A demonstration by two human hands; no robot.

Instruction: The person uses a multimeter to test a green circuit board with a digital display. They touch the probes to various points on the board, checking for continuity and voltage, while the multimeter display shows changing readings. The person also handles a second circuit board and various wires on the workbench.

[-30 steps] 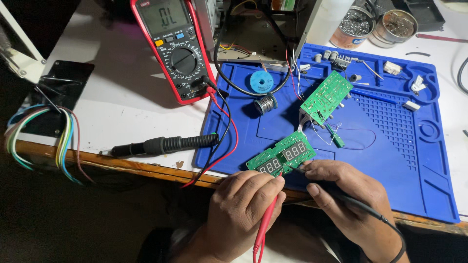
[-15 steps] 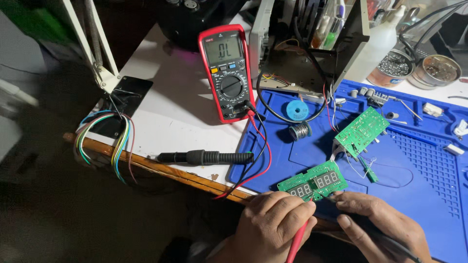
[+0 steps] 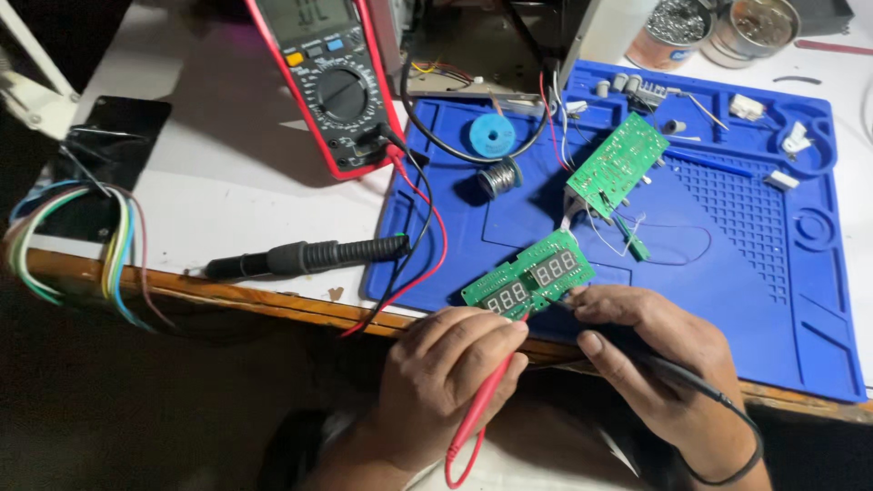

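Between hands [image 3: 446, 373] [image 3: 655, 355]: display board [image 3: 529, 280] (2 probes touching).

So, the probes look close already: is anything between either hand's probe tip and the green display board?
Nothing visible: the left hand with its red probe and the right hand reach the green seven-segment display board edge directly.

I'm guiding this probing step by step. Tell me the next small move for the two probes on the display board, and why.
Probably hold both tips steady and glance at the multimeter. The left hand pinches the red probe and the right hand the black probe; both tips sit at the near edge of the green display board, so it seems only the reading remains.
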